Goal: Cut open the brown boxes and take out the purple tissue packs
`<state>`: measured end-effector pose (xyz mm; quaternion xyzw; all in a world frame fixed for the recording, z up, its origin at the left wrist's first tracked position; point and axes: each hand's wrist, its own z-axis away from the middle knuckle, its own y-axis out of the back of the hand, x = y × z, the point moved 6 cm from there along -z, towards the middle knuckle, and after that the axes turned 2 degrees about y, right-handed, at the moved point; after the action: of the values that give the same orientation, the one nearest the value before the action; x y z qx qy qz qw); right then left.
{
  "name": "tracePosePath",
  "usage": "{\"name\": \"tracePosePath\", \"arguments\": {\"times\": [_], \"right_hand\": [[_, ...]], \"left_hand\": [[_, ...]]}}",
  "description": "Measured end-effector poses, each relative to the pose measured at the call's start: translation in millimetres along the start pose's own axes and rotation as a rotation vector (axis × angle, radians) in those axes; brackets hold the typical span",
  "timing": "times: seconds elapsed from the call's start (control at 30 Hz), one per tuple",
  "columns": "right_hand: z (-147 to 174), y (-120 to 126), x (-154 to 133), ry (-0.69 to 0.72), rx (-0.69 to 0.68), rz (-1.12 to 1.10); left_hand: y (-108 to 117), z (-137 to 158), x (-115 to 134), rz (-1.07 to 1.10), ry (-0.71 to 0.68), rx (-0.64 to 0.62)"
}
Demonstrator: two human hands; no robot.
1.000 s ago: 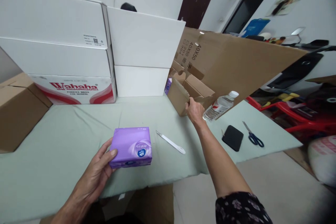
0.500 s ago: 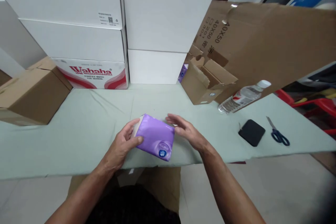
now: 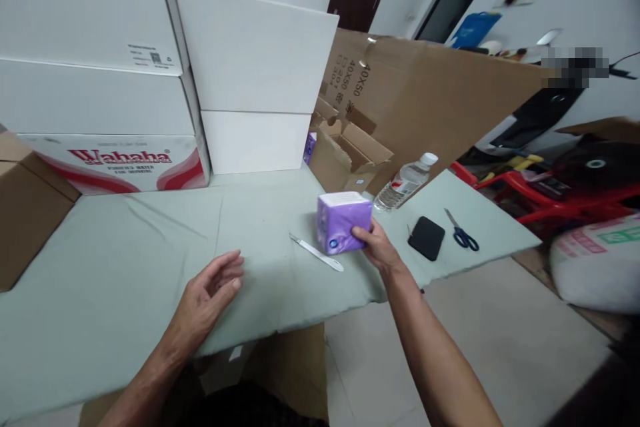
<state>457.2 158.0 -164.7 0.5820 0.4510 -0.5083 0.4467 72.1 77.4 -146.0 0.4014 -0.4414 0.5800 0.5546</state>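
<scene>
My right hand (image 3: 379,245) grips a purple pack of tissues (image 3: 345,227) by its right side, thumb on the front face. The pack is held upright, its pale top facing up and a round blue logo low on the front. Just left of and below it, a white-handled craft knife (image 3: 317,255) with a thin blade lies on the green-covered table (image 3: 270,293). My left hand (image 3: 213,290) hovers over the table's front edge at the left, fingers apart and nothing in it.
An open cardboard box (image 3: 345,157) stands behind the pack, beside a water bottle (image 3: 406,181). A black square object (image 3: 427,238) and scissors (image 3: 463,232) lie at right. White boxes (image 3: 255,80) line the back; another purple pack (image 3: 309,147) shows behind the cardboard box.
The tissue pack has passed from my left hand to my right and moved right, turned upright. My left hand has let go. The knife has come into view, and the view has swung right.
</scene>
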Motion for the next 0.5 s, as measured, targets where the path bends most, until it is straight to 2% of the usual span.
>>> {"name": "tracePosePath", "arguments": {"times": [0.13, 0.27, 0.37, 0.5], "right_hand": [[-50, 59, 4, 0.043, 0.144, 0.049], [-78, 87, 22, 0.024, 0.264, 0.097], [-72, 96, 46, -0.001, 0.380, 0.142], [-49, 93, 71, -0.012, 0.467, 0.199]], "left_hand": [[10, 0, -25, -0.043, 0.062, 0.041], [18, -1, -43, -0.109, 0.029, 0.047], [25, -1, -51, -0.141, 0.042, 0.028], [37, -1, -55, -0.122, 0.048, 0.116]]}}
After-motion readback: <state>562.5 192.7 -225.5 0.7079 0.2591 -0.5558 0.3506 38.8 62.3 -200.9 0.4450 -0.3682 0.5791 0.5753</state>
